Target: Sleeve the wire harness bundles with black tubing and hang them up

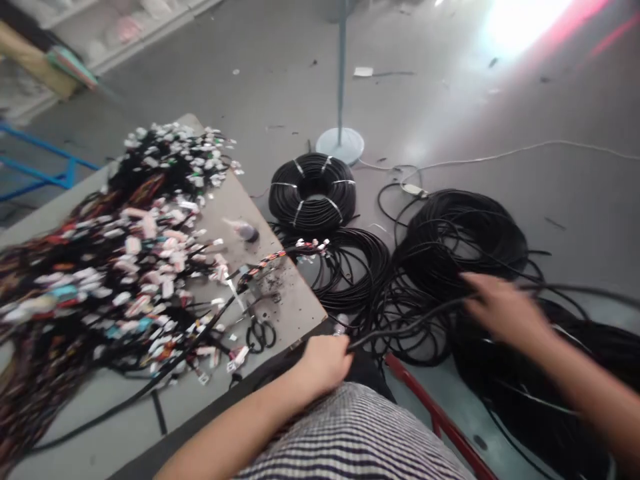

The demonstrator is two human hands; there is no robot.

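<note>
Clenching cable, left hand fisted; right hand outstretched

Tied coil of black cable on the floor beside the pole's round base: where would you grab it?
I'd come from straight above, since the coil lies flat with its hole facing up. Hook a hand through the hole and close on the ring at a white tie, where the turns are bound and probably won't spill.
</note>
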